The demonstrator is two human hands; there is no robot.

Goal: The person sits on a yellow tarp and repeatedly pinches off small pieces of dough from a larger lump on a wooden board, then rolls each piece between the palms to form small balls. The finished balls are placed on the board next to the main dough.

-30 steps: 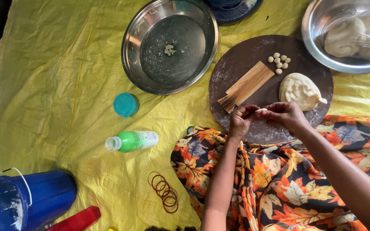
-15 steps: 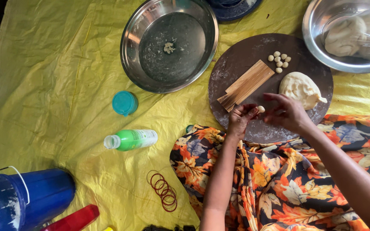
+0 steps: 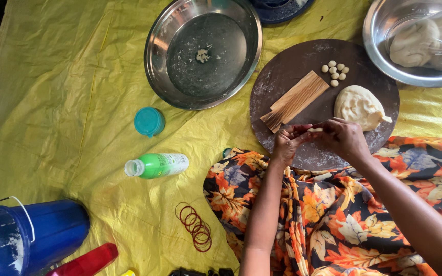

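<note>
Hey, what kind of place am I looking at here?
Likely a floor-level home cooking spot: a yellow plastic sheet as work surface, a round board with a dough lump, and steel bowls beside it.

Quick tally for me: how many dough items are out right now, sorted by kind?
Small dough balls on the round board: 6
Large dough lump on the board: 1
Small dough piece pinched between left hand and right hand: 1
Wrapped dough mass in the steel bowl: 1
Total: 9

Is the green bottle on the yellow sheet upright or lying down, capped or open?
Lying down and open: the green bottle rests on its side, neck bare, with a teal cap apart.
</note>
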